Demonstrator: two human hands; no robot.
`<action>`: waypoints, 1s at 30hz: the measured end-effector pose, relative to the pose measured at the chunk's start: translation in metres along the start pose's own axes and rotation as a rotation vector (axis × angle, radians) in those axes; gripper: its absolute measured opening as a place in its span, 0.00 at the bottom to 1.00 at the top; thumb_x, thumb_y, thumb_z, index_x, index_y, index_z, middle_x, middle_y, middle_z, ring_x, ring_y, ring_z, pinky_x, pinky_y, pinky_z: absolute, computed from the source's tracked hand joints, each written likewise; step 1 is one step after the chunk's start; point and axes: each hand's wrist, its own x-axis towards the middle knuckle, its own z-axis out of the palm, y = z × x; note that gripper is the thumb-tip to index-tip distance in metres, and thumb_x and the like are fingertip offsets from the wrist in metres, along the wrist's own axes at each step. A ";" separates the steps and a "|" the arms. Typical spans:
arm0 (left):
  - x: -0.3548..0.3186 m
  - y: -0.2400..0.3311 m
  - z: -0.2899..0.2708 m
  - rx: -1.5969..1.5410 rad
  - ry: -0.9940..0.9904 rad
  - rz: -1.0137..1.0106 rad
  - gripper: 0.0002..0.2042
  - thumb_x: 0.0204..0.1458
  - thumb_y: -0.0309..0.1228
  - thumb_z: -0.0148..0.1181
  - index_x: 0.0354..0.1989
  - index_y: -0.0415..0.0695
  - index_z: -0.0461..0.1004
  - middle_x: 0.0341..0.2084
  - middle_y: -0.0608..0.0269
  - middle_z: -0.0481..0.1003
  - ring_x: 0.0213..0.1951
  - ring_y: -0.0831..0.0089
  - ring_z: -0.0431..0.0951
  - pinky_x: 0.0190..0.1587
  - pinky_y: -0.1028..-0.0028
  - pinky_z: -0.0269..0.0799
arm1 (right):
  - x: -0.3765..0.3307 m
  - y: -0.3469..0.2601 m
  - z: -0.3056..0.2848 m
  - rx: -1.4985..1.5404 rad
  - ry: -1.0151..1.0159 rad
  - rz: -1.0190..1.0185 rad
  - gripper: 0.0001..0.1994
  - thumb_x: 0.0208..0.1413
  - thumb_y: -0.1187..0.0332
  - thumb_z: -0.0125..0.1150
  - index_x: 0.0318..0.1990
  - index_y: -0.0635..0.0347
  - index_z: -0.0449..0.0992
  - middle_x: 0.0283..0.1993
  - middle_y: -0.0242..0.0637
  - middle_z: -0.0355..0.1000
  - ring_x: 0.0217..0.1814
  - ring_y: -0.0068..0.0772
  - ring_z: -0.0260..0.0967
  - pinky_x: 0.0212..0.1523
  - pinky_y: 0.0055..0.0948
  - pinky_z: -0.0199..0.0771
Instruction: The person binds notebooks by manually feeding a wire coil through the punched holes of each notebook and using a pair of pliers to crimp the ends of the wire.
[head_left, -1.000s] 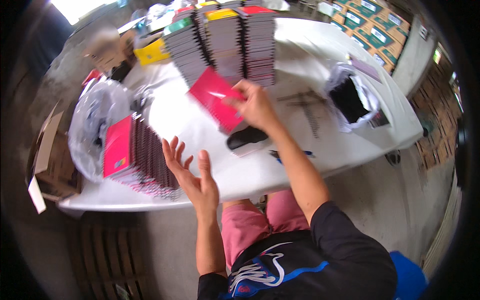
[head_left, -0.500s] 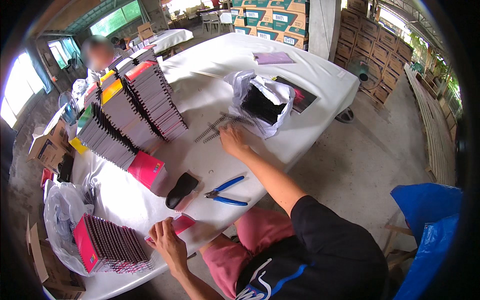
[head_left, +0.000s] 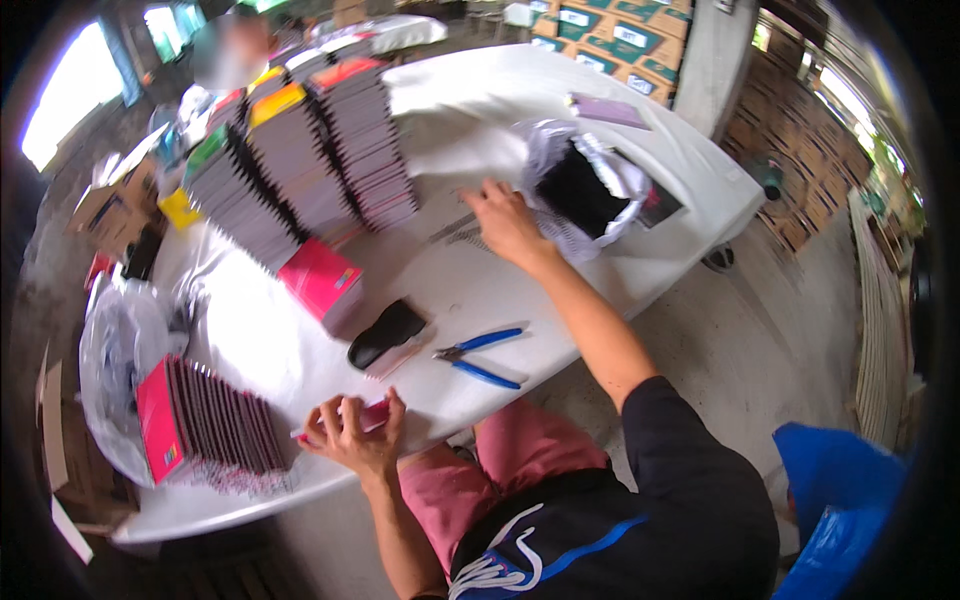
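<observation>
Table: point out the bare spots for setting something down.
Free: the white table beyond the plastic bag, and between the red booklet and the upright row. Crowded: the stacks at far left, and around the pliers.

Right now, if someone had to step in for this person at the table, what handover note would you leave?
Left hand: at the near table edge, fingers on a small pink item; whether it is gripped is unclear.
Right hand: stretched out flat on the white table, on thin dark wire-like strips, beside the plastic bag with dark contents.
Things: blue-handled pliers and a black pouch lie between the hands; a pink notebook lies alone; one bound row stands at left, tall stacks behind.
Done: many notebooks stacked.
Left: likely the loose pink notebook.
</observation>
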 end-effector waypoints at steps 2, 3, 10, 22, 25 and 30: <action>0.001 -0.001 -0.001 -0.018 0.036 -0.019 0.18 0.31 0.49 0.68 0.23 0.50 0.71 0.30 0.67 0.70 0.43 0.62 0.67 0.52 0.53 0.50 | -0.004 -0.030 -0.017 0.270 -0.085 0.036 0.15 0.56 0.70 0.48 0.50 0.54 0.73 0.29 0.41 0.73 0.43 0.42 0.67 0.39 0.35 0.69; 0.000 -0.002 -0.002 -0.017 0.033 -0.012 0.18 0.30 0.48 0.69 0.22 0.50 0.71 0.29 0.67 0.70 0.42 0.61 0.67 0.51 0.55 0.51 | -0.011 -0.050 -0.032 0.528 -0.213 -0.022 0.14 0.56 0.68 0.52 0.50 0.53 0.74 0.29 0.40 0.69 0.35 0.38 0.65 0.37 0.34 0.67; 0.003 0.004 0.000 -0.015 -0.044 -0.029 0.18 0.29 0.49 0.68 0.22 0.51 0.71 0.29 0.70 0.69 0.41 0.65 0.65 0.49 0.55 0.50 | -0.068 -0.126 -0.060 1.088 -0.566 0.027 0.09 0.51 0.72 0.60 0.40 0.53 0.80 0.29 0.34 0.70 0.29 0.26 0.64 0.32 0.26 0.64; 0.004 0.006 -0.001 0.031 -0.017 -0.045 0.20 0.24 0.48 0.70 0.22 0.51 0.69 0.27 0.70 0.66 0.40 0.67 0.65 0.48 0.55 0.51 | -0.066 -0.134 -0.052 1.294 -0.628 -0.079 0.10 0.51 0.75 0.59 0.41 0.56 0.79 0.35 0.37 0.71 0.38 0.29 0.69 0.41 0.25 0.68; 0.003 0.003 -0.001 0.033 -0.032 -0.044 0.21 0.24 0.50 0.70 0.22 0.51 0.69 0.27 0.71 0.66 0.40 0.68 0.66 0.47 0.54 0.51 | -0.064 -0.130 -0.048 1.351 -0.730 -0.038 0.10 0.52 0.74 0.59 0.42 0.58 0.78 0.34 0.38 0.73 0.36 0.28 0.70 0.41 0.25 0.68; 0.001 0.003 -0.003 0.045 -0.153 -0.090 0.24 0.27 0.57 0.66 0.27 0.54 0.71 0.30 0.72 0.67 0.41 0.69 0.67 0.48 0.50 0.50 | -0.052 -0.140 -0.064 1.129 -0.982 0.077 0.14 0.53 0.71 0.59 0.48 0.58 0.73 0.32 0.40 0.73 0.33 0.28 0.69 0.37 0.27 0.69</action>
